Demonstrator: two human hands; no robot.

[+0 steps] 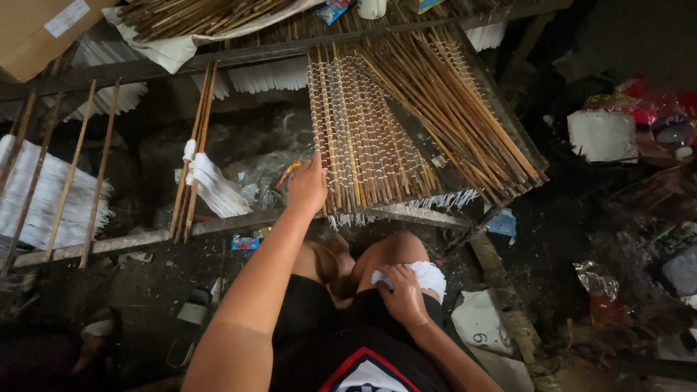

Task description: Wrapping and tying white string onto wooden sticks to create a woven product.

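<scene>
Left hand (308, 187) stretched forward, palm down on the near left edge of the woven stick mat (363, 145). Fingers lie fairly flat and together on the sticks; cannot tell if they pinch a stick or just press. The mat, thin brown sticks bound with white thread, spreads ahead and to the right of those fingers on a dark frame (406, 212), with white thread ends hanging from the edge just right of the hand. A pile of loose brown sticks (450, 109) lies diagonally on the mat, farther out to the right of the fingers.

Right hand (403, 294) rests on the person's right knee, fingers curled loosely around a wad of white fibre (425, 276); the wad sits just beyond and under the fingertips, touching the knee.

Left of the left fingers, apart from them: a narrow bundle of sticks (194, 152) leaning across the frame rails with a white tassel (214, 189) tied on. Crumpled clear plastic (265, 178) lies just left of the hand.
</scene>
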